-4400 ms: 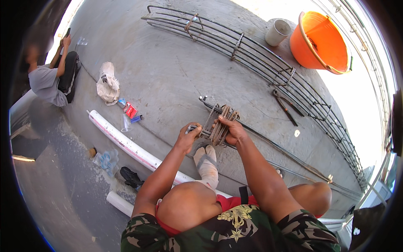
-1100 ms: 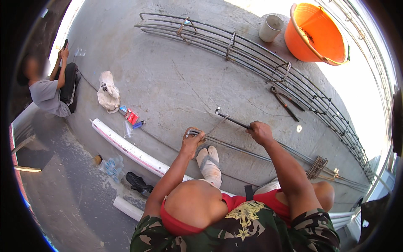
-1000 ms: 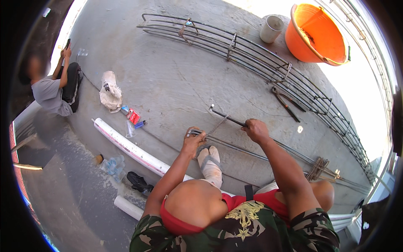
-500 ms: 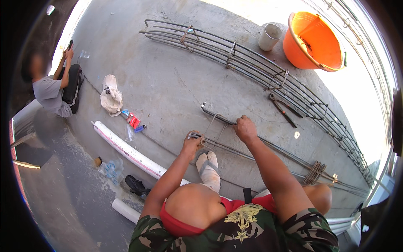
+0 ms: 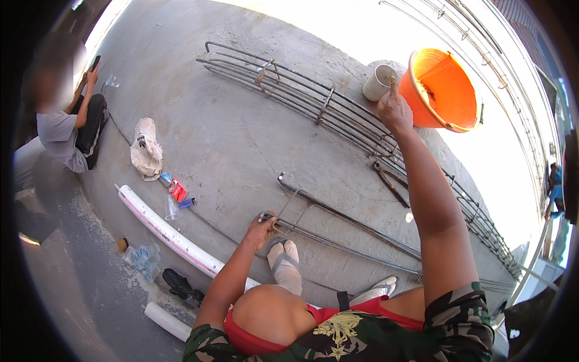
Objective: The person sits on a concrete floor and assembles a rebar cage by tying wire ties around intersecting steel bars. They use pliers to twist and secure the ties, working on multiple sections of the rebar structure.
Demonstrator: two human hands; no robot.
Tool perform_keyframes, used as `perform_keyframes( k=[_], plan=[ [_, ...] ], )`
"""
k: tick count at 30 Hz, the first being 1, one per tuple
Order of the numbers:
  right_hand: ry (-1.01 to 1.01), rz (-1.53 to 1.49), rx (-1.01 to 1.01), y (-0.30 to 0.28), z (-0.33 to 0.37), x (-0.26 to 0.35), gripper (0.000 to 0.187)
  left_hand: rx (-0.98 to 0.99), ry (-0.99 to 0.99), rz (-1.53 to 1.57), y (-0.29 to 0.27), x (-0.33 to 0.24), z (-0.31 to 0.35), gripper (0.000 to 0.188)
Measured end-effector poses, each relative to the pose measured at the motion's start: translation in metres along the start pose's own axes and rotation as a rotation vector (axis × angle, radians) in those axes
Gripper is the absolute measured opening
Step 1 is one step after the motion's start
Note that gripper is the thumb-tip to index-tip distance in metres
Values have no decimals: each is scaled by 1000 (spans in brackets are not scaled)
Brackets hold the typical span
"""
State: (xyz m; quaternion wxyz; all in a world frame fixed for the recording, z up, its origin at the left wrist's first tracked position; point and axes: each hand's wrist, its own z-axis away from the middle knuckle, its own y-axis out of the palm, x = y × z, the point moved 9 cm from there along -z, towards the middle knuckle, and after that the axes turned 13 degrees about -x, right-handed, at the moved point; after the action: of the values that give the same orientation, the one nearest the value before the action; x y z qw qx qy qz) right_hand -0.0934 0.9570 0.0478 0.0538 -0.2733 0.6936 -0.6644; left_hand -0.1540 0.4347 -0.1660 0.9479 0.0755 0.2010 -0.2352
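Note:
My left hand (image 5: 262,231) is closed around the near end of some steel reinforcing bars (image 5: 338,250), close to a thin square wire stirrup (image 5: 292,210) that links them with another bar (image 5: 338,209). Stretched far forward, my right hand (image 5: 395,113) has its index finger extended and nothing visible in it; the other fingers are partly hidden. Its fingertip is between a grey cylindrical cup (image 5: 379,83) and an orange bucket (image 5: 431,108) with dark bits inside. Beneath that arm runs a long assembled rebar cage (image 5: 301,84).
Pincers (image 5: 389,183) lie beside the cage. A white pipe (image 5: 175,238), a pale cloth bag (image 5: 146,151), a red packet (image 5: 178,190) and a clear plastic cup (image 5: 172,208) are at the left. A seated person (image 5: 66,127) holds a phone. More cages extend along the upper right.
My right hand has let go of the upper bar and moved forward to the grey cup and orange bucket. The left hand keeps its hold on the bars. The whole view has shifted slightly.

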Motion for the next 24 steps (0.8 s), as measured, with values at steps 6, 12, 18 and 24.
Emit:
perform_keyframes(
  k=[6, 12, 18, 24],
  plan=[
    [5, 79, 116, 57, -22, -36, 62, 162, 8, -105, -24, -13, 9, 44],
    [85, -103, -110, 17, -17, -42, 25, 177, -28, -111, -27, -58, 3, 64],
    [101, -626, -54, -72, 59, -1, 34, 165, -59, -370, 27, -79, -7, 76],
    [144, -631, 754, -38, 198, -16, 34, 323, -13, -819, 73, -71, -9, 53]
  ],
)
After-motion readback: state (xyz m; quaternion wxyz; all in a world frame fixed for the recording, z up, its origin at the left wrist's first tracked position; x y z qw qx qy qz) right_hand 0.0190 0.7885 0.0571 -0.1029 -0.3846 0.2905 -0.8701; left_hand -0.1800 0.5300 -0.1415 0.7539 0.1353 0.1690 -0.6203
